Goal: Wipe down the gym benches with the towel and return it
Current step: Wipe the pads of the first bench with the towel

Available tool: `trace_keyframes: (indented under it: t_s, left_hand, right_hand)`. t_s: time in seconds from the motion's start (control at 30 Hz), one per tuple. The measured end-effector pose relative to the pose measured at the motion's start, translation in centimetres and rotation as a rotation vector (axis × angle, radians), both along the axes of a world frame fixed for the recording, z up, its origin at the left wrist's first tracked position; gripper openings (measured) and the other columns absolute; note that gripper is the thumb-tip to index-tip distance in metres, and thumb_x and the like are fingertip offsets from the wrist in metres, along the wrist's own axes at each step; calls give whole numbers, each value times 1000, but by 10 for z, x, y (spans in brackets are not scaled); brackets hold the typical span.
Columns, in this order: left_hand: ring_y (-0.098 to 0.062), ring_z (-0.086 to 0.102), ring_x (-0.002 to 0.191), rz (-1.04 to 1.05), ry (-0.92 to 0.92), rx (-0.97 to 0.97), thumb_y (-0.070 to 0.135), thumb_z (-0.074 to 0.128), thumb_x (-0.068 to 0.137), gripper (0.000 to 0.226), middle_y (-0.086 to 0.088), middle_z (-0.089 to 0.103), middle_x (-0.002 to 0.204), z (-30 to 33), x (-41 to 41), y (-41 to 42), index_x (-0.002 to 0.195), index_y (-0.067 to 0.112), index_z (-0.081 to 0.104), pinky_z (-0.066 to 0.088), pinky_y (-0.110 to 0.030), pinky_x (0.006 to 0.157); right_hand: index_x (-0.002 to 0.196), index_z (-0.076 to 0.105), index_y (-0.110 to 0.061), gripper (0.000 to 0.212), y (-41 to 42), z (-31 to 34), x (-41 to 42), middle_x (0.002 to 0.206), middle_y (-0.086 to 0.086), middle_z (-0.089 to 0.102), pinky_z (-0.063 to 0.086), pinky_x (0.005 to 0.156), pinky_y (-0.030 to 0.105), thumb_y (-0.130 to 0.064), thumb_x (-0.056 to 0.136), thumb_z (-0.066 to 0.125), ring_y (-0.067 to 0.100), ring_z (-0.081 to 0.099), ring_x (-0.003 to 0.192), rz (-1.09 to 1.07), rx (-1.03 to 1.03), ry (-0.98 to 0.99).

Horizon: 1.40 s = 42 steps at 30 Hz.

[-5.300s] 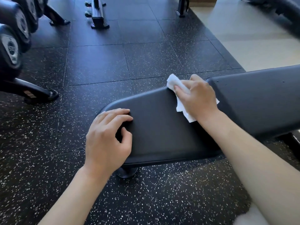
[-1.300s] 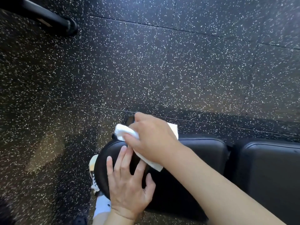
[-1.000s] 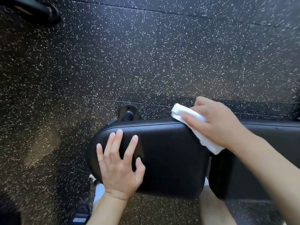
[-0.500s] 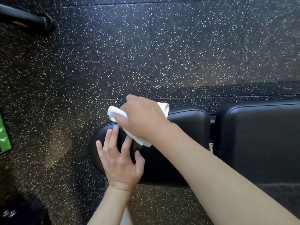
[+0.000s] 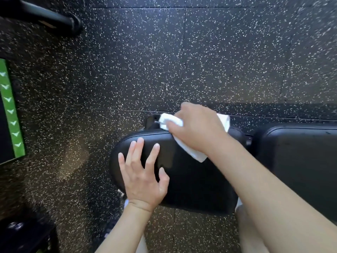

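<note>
While the towel (image 5: pixel 189 150) lies bunched on the far edge of the seat pad (image 5: pixel 191 179), my right hand (image 5: pixel 197 128) grasps it, fingers curled over the white cloth and pressing it down onto the black vinyl. One end of the towel pokes out past my fingertips on the left, another corner shows behind my hand on the right, and a fold sticks out below my wrist.

My left hand (image 5: pixel 144 178) is released, flat on the near left part of the same pad, fingers spread and straight, thumb out to the side; it holds nothing.

Just right of the seat pad, across a narrow gap, sits the back pad (image 5: pixel 300 161) of the bench. A black bracket (image 5: pixel 152 121) shows beyond the seat's far edge, just left of the towel.

All around is the speckled black floor (image 5: pixel 182 61). A black tube foot (image 5: pixel 54 19) lies at the upper left, well apart from the bench, and a green strip (image 5: pixel 11 110) with white arrow marks runs along the left edge.
</note>
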State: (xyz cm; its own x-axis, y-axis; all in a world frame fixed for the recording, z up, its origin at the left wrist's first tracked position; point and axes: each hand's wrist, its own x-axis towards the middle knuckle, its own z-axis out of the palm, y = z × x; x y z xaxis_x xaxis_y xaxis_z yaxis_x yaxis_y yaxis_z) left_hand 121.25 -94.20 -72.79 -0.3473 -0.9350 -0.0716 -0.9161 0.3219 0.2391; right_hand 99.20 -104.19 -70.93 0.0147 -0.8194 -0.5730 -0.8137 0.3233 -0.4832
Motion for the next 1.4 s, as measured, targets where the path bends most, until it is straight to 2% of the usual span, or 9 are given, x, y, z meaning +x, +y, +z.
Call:
trace_keyframes:
  t_s: [0.2, 0.43, 0.63, 0.8, 0.9, 1.07, 1.17, 1.3, 1.4]
  left_hand:
    - [-37, 32, 153, 4, 30, 5, 33, 57, 82, 67, -18, 39, 161, 1, 0, -1, 148, 23, 50, 14, -62, 128]
    - [-30, 32, 157, 55, 96, 48, 31, 62, 88, 70, -8, 38, 167, 7, 2, 4, 156, 32, 48, 18, -60, 128]
    - [-23, 26, 160, 180, 144, 79, 26, 60, 95, 67, 1, 32, 171, 10, 14, 56, 159, 35, 44, 17, -52, 131]
    - [-24, 31, 157, 347, 154, 78, 25, 61, 85, 72, 4, 37, 167, 6, -11, 62, 155, 37, 46, 17, -55, 128]
    - [-22, 25, 160, 509, 145, 96, 29, 57, 87, 78, 10, 31, 171, 8, -31, 62, 162, 39, 37, 13, -55, 128]
    - [-16, 21, 161, 588, 177, 71, 35, 62, 89, 76, 14, 23, 174, 6, -36, 63, 162, 40, 38, 13, -54, 130]
    - [-15, 23, 161, 614, 206, 6, 34, 64, 87, 75, 13, 26, 173, -1, -39, 65, 159, 39, 43, 14, -53, 129]
    - [-19, 32, 157, 615, 258, -43, 32, 61, 89, 67, 13, 38, 167, -6, -43, 67, 156, 37, 49, 15, -52, 129]
    - [-21, 36, 146, 556, 304, -65, 29, 62, 86, 60, 11, 49, 148, -8, -36, 70, 145, 33, 54, 12, -49, 130]
  right_hand:
    - [56, 50, -18, 51, -30, -8, 48, 63, -3, 52, 29, 51, 33, -55, 91, 54, 17, 55, 61, 52, 95, -172]
    - [66, 58, -13, 51, -9, 13, -10, 81, 2, 50, 48, 69, 48, -54, 97, 56, 20, 55, 72, 44, 96, -33]
    - [64, 58, -25, 47, -20, 22, 54, 79, 0, 45, 39, 63, 40, -54, 100, 56, 13, 52, 71, 113, 9, -68]
    - [63, 51, -35, 41, -52, 18, 141, 82, -1, 43, 36, 62, 38, -51, 99, 60, 12, 49, 71, 490, -7, -145]
    - [77, 62, -24, 36, -61, 19, 167, 89, -1, 50, 45, 68, 40, -53, 98, 59, 17, 54, 76, 780, 1, -91]
    - [72, 66, -26, 35, -70, 25, 127, 85, 3, 52, 50, 67, 42, -50, 98, 65, 21, 61, 73, 613, 46, -106]
    - [72, 64, -14, 43, -65, 24, 119, 83, 4, 52, 47, 66, 44, -48, 100, 64, 24, 59, 72, 599, -29, -42]
    - [70, 59, -18, 40, -52, 26, 165, 80, -1, 43, 34, 59, 36, -46, 99, 62, 18, 51, 68, 832, -192, -6]
    - [87, 72, -20, 37, -25, 25, 215, 91, -1, 51, 37, 66, 36, -51, 100, 56, 26, 54, 84, 1292, -279, 3]
